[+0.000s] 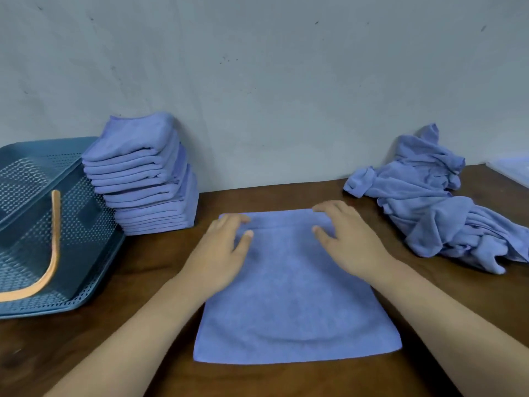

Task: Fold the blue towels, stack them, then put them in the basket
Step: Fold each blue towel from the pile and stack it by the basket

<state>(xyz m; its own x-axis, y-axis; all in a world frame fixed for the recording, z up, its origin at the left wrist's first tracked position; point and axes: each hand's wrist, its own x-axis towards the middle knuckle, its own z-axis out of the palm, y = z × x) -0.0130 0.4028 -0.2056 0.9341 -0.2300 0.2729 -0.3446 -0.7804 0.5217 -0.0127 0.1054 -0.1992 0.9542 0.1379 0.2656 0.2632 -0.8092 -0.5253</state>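
Your dark wooden bench stands against a scuffed grey wall. At centre, a blue towel lies spread flat. Your left hand and right hand rest on its far edge toward 12 o'clock, each grip apart, fingers and thumb splayed on the cloth. A stack of folded towels stands at 10 o'clock, touching the teal basket at 9. Unfolded towels are heaped at 2 o'clock.

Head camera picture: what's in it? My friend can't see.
The left hand and right hand rest on a blue towel spread on a brown table. Folded towels are stacked beside a teal basket at left; crumpled towels lie at right.
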